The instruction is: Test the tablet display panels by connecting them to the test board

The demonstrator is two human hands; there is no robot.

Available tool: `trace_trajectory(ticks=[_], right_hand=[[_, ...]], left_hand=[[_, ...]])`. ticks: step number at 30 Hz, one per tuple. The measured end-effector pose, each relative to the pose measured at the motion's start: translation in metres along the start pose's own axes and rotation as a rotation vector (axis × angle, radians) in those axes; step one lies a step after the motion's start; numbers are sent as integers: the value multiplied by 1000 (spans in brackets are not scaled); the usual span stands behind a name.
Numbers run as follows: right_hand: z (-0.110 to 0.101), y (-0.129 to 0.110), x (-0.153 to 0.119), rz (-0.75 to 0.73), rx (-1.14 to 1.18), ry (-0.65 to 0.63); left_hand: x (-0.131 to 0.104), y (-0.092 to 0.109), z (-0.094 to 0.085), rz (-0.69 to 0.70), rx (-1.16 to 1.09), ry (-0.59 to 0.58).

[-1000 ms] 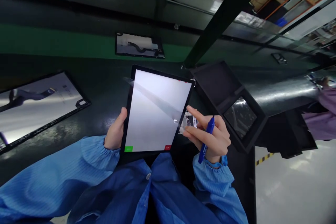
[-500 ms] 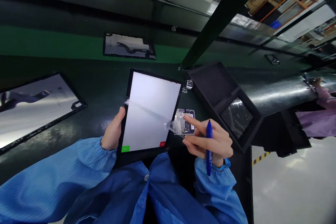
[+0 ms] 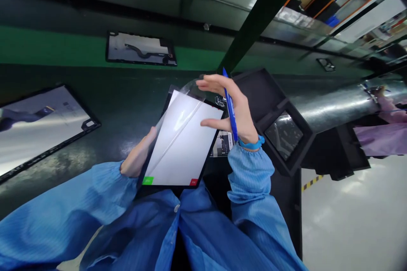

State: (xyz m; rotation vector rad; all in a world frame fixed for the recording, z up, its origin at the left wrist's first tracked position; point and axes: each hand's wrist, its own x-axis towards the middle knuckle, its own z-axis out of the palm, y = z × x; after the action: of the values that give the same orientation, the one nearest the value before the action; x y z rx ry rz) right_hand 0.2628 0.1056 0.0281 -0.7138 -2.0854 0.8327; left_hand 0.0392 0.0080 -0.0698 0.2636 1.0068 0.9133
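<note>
My left hand (image 3: 139,155) grips the left edge of a tablet (image 3: 190,146) with a lit white screen, green and red squares at its lower corners. A clear film (image 3: 191,87) lies partly over the screen, its far edge lifted. Above the tablet's far right corner is my right hand (image 3: 242,112), thumb and fingers apart, a blue marker (image 3: 229,108) tucked in it. The fingertips are beside the lifted film; I cannot tell whether they touch it. Partly hidden behind the tablet and wrist lies a small circuit-patterned device (image 3: 222,144).
Display panels with ribbon cables lie at the left (image 3: 71,114) and on the green strip (image 3: 149,46). A black foam tray (image 3: 273,106) holding a glossy dark piece stands at right, near a slanted post (image 3: 248,29). A person in a pink sleeve (image 3: 381,137) works far right.
My right hand has moved up and away from me with the marker, its fingers spreading. The film has shifted from the screen's middle toward its far end. My left hand still holds the tablet.
</note>
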Motion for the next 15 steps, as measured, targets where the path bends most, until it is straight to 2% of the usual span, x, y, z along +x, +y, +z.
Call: trace_trajectory(ticks=[3,6,9,13,15], right_hand=[[-8,16,-14,53,-41,-58],[-3,36,-13,26,86,-6],[11,61,-3,15,293,144],[30,91,2,201,348,280],[37,101,1,268,408,308]], left_hand=[[-4,9,8,-44,-66,128],[-9,20,21,-87,-108,181],[-10,28,28,-149,-150,161],[-6,28,21,-160,-245,150],[-3,26,17,-148,-243,71]])
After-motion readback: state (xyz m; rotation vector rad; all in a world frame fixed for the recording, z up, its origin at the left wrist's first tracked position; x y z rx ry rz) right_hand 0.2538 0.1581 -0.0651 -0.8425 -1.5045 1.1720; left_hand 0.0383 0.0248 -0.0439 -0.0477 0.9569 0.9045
